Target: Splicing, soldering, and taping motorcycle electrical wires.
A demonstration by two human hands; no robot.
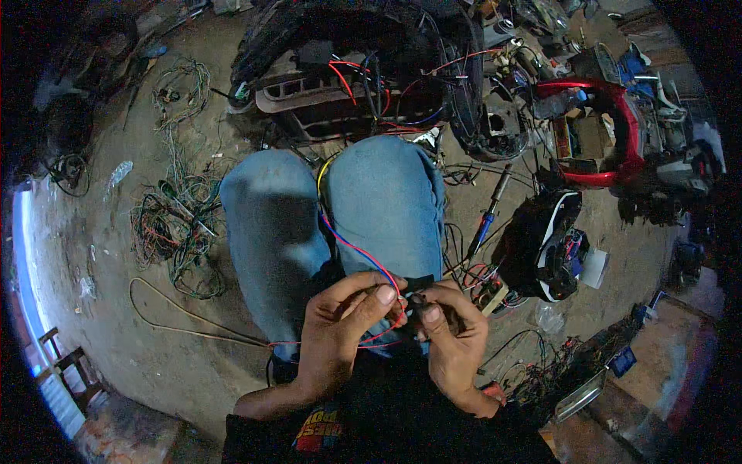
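My left hand (pixel 340 321) pinches a red and blue pair of wires (pixel 352 246) between thumb and fingertips, above my lap. From there the pair runs up between my knees, where a yellow stretch (pixel 321 176) shows. A thin red wire loops below the fingers. Close against it, my right hand (pixel 456 336) is closed on a small dark piece (pixel 418 300), whose kind I cannot make out. The fingertips of both hands nearly meet, and the wire ends between them are partly hidden.
A black vehicle body part (pixel 340 108) with loose wires lies beyond my knees. To the left is a wire tangle (pixel 174 232). On the right are a blue-handled soldering iron (pixel 485 224), a black-and-white shell (pixel 553 255) and a red curved frame (pixel 599 179).
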